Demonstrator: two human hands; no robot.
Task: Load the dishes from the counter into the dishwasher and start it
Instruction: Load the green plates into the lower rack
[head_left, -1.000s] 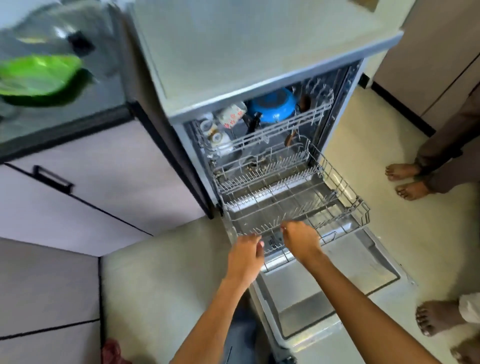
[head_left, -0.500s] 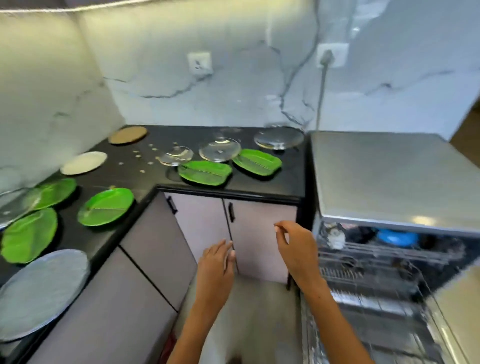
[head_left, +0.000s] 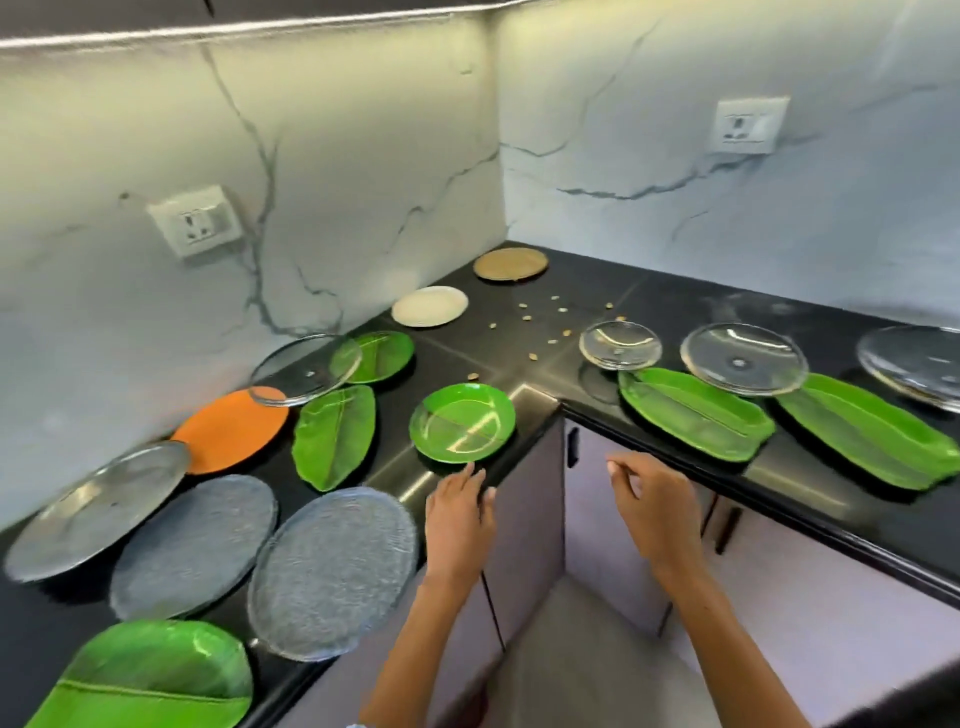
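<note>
Both hands are hovering empty at the black stone counter (head_left: 530, 332) corner: left hand (head_left: 457, 514), fingers straight, seemingly touching the edge beside the round green plastic plate (head_left: 462, 422); right hand (head_left: 652, 506) loosely curled.

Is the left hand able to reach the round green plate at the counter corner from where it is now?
Probably yes. The left hand is open at the counter edge, just below the round green plate. Nothing lies between them, and no other dish covers the plate's near rim.
</note>
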